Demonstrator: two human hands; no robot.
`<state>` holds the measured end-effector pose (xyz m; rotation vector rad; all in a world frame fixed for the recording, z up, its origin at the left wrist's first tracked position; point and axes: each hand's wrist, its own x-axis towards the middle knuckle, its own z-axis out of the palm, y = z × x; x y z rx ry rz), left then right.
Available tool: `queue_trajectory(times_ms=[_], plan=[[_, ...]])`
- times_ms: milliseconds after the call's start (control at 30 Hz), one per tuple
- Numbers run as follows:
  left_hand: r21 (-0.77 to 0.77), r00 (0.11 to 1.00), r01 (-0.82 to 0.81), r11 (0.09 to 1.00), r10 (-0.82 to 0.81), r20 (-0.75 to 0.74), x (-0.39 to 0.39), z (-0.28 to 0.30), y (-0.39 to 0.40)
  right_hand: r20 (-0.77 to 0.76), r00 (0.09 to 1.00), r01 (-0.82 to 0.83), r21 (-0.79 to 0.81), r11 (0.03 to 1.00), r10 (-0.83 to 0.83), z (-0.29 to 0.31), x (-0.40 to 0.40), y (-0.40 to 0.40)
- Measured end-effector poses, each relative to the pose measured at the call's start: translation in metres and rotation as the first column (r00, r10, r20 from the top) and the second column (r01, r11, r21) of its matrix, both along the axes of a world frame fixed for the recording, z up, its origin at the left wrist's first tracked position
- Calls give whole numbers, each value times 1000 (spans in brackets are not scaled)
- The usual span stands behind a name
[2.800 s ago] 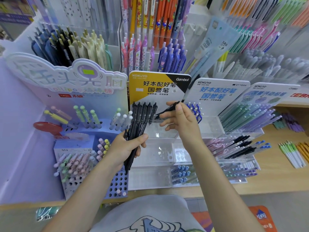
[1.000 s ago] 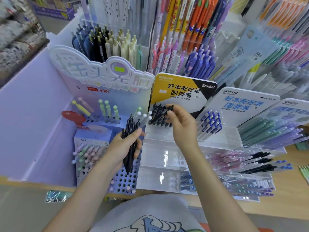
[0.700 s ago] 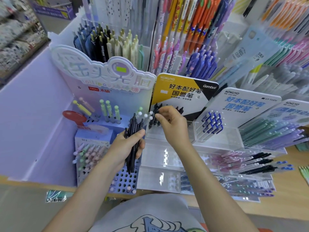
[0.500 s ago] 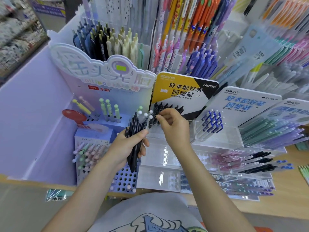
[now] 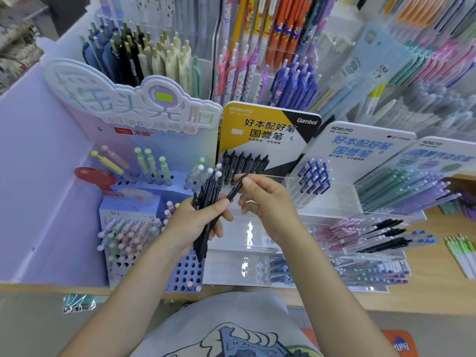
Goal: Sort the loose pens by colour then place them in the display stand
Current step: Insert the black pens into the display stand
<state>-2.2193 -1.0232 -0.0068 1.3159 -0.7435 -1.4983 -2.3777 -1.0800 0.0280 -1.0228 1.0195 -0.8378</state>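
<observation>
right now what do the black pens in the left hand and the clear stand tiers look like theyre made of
Bundle of black pens gripped by the left hand: likely matte plastic, since the dark barrels show little glare.

Single black pen pinched by the right hand: looks the same.

Clear stand tiers: probably glossy acrylic, see-through with bright light reflections on the fronts; glass cannot be ruled out.

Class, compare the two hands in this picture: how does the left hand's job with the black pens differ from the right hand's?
The left hand grips a whole bundle of black pens in its fist; the right hand pinches a single black pen with its fingertips. The bundle points up and down; the single pen lies tilted, its lower end by the left thumb. Both hands hold only black pens, in front of the clear display stand.
</observation>
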Motion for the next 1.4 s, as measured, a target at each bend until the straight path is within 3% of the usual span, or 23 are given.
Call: queue_trajectory(times_ms=[133, 400, 733, 967, 1400], plan=[[-6, 997, -64, 998, 65, 41, -5, -6, -2, -113, 992, 48, -59, 997, -54, -4, 5, 4], [9, 998, -62, 998, 62, 22, 7, -9, 0, -23, 961, 264, -225, 938, -276, 0, -13, -13], [44, 994, -55, 998, 59, -91, 12, -15, -2, -328, 917, 18, -534, 845, -227, -11, 1, -22], [37, 997, -27, 999, 29, -77, 12, -10, -2, -393, 907, -47, -458, 888, -155, -16, 17, -29], [4, 997, -1, 1000, 1, -72, 11, -7, -3, -527, 797, -60, -555, 830, -295, -18, 18, -27]])
